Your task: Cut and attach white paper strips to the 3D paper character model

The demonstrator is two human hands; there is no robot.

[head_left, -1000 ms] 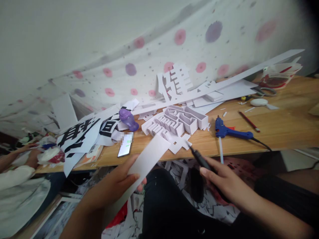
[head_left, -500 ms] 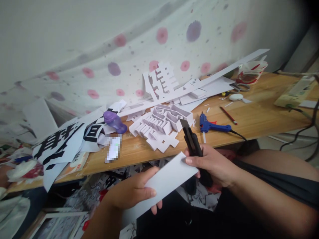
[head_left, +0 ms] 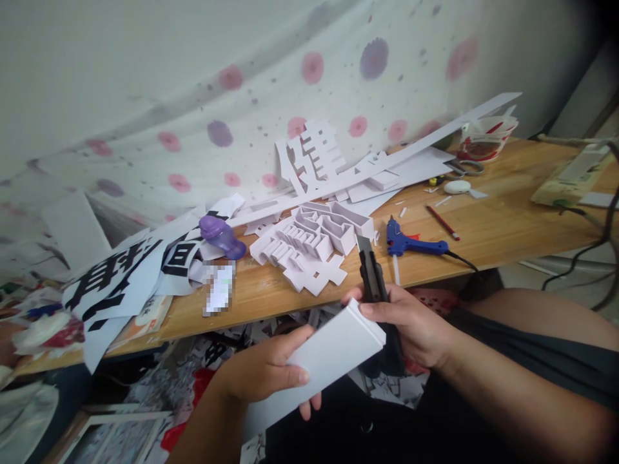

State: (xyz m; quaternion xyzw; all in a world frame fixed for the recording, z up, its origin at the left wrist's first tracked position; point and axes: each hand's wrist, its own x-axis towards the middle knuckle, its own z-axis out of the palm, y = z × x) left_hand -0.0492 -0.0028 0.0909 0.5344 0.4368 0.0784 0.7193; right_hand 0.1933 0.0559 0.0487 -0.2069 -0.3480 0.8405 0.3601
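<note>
Two hands are close together: white foam-board strip (head_left: 333,345) is pinched by left hand (head_left: 264,374) w/ black utility knife (head_left: 374,283) gripped by right hand (head_left: 411,322) just beside it, so fingers could be nicked if blade slips.

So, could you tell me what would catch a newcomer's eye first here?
Probably the two hands in front: the left hand grips a white foam strip, while the right hand holds a black knife at its far end. Behind them, white cut-out characters crowd the middle of the wooden table, with a blue glue gun to their right.
</note>
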